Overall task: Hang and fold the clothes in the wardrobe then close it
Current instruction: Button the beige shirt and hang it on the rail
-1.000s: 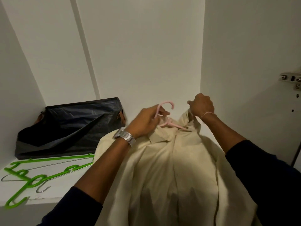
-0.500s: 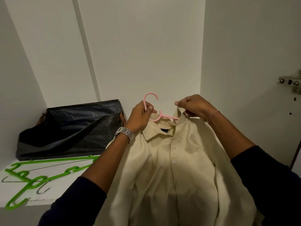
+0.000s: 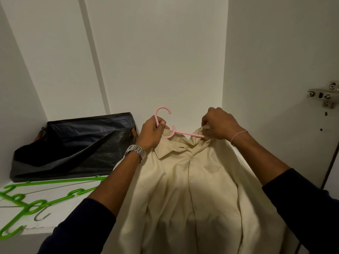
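Wardrobe: white panels at back and sides; metal hinge [image 3: 323, 95] on the right wall.
Shelf [image 3: 60, 211]: white, at lower left.
Shirt [image 3: 190, 189]: cream, buttoned, front toward the camera, held up in the middle of the compartment; it hangs down out of view at the bottom.
Pink hanger [image 3: 176, 130]: inside the collar, hook up and clear of the cloth, one arm running right under the collar.
Left hand [image 3: 151, 133]: fingers curled round the hanger's neck below the hook; steel watch on the wrist.
Right hand [image 3: 218, 125]: pinches the collar's right side at the hanger arm; thin bracelet on the wrist.
Black bag [image 3: 73, 145]: slumped on the shelf against the back wall, left of the shirt.
Green hangers [image 3: 27, 202]: lying flat on the shelf in front of the bag, a wire hanger among them.
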